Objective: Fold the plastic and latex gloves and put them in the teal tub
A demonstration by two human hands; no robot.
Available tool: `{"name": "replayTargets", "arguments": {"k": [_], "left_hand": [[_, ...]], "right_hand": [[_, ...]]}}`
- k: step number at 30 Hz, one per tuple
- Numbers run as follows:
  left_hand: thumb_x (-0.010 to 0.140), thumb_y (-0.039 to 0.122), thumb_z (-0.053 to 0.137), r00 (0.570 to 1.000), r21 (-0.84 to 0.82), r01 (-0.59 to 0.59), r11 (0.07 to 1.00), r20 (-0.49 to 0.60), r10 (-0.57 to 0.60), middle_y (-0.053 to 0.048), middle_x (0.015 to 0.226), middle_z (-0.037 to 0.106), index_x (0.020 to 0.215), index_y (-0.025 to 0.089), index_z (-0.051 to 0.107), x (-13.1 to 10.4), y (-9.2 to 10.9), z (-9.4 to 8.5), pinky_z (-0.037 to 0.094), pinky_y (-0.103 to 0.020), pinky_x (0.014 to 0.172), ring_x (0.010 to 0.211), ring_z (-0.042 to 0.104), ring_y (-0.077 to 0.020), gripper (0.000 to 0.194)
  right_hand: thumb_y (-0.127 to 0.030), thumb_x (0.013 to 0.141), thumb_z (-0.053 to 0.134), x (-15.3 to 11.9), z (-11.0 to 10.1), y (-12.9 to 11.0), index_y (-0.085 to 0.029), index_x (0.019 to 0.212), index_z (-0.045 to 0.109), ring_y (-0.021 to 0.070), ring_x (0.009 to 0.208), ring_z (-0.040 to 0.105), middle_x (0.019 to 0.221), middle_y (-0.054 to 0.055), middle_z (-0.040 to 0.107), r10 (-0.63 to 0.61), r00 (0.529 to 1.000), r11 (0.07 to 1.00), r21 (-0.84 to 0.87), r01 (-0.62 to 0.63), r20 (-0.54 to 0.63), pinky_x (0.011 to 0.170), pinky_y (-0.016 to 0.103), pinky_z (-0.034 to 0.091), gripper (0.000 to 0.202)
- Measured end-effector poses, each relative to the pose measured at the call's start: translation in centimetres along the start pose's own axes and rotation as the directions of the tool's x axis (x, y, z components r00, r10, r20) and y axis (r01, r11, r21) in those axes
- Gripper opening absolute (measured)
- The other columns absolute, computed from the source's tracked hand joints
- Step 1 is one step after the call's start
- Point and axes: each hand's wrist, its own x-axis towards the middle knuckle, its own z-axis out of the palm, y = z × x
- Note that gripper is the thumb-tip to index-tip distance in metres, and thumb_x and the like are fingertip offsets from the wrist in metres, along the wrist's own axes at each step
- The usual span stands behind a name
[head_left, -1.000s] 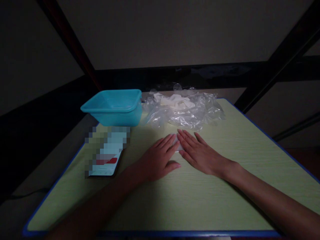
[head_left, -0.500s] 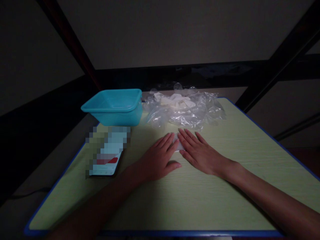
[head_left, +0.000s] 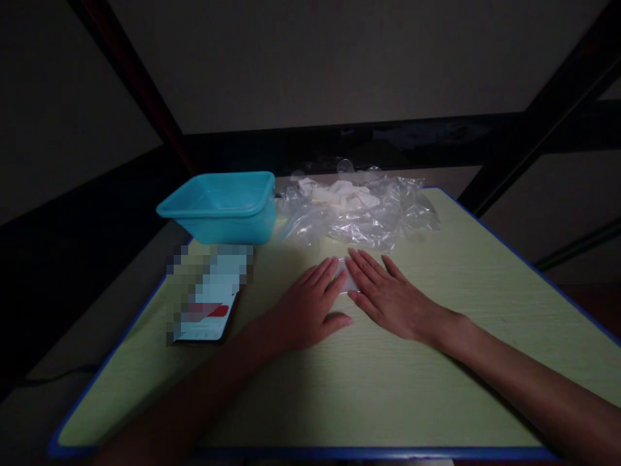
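A small whitish flat piece [head_left: 349, 284] is seen on the pale green table [head_left: 369, 388], partly covered by both hands; what it is made of cannot be told. Its left side is overlapped by the fingertips of the left hand [head_left: 310, 307], laid palm down, the outer fingers held close together, the index finger slightly parted and the thumb spread away; its right side is covered by the fingers of the right hand [head_left: 388, 294], also palm down, the fingers straight and lightly spread; nothing is seen to be pinched by either. Beyond the piece, crumpled clear plastic [head_left: 363, 230] is spread, with bunched white material [head_left: 344, 194] in or on it; beyond it to the left, a turquoise plastic basin [head_left: 228, 226] is placed; left of it, a lit smartphone [head_left: 216, 291] is laid, its screen partly pixelated.
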Motion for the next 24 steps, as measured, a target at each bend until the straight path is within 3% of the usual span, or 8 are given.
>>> {"name": "replayTargets", "arguments": {"k": [7, 18, 24], "left_hand": [[0.086, 0.049, 0.043, 1.000, 0.005, 0.003, 1.000, 0.014, -0.003, -0.026, 0.143, 0.025, 0.132, 0.002, 0.030, 0.1, 0.1, -0.2, 0.021, -0.045, 0.108, 0.136, 0.015, -0.0313, 0.067], [0.086, 0.050, 0.042, 0.999, -0.004, 0.014, 1.000, 0.030, -0.014, -0.027, 0.144, 0.022, 0.132, 0.002, 0.032, 0.0, 0.1, -0.4, 0.021, -0.045, 0.108, 0.136, 0.014, -0.0320, 0.067], [0.086, 0.049, 0.043, 1.000, -0.024, 0.007, 1.000, 0.008, -0.007, -0.027, 0.144, 0.021, 0.134, 0.001, 0.026, -0.1, 0.0, 0.0, 0.019, -0.045, 0.109, 0.136, 0.011, -0.0312, 0.071]], "right_hand": [[-0.043, 0.092, 0.021, -0.1, 0.1, 0.1, -0.007, 0.137, 0.032, 0.0276, 0.134, 0.023, 0.145, 0.018, 0.024, 0.004, 1.000, 0.999, -0.032, -0.005, -0.029, 0.105, 0.050, 0.024, 0.059], [-0.060, 0.089, 0.014, -0.7, 0.0, 0.9, -0.006, 0.139, 0.029, 0.0250, 0.134, 0.022, 0.144, 0.018, 0.026, 0.007, 0.999, 1.000, -0.011, -0.007, -0.043, 0.106, 0.046, 0.025, 0.075], [-0.056, 0.087, 0.035, -0.8, -1.3, 1.7, -0.006, 0.135, 0.036, 0.0292, 0.130, 0.031, 0.140, 0.019, 0.036, -0.104, 0.987, 0.994, -0.001, 0.105, -0.123, 0.102, 0.048, 0.032, 0.069]]}}
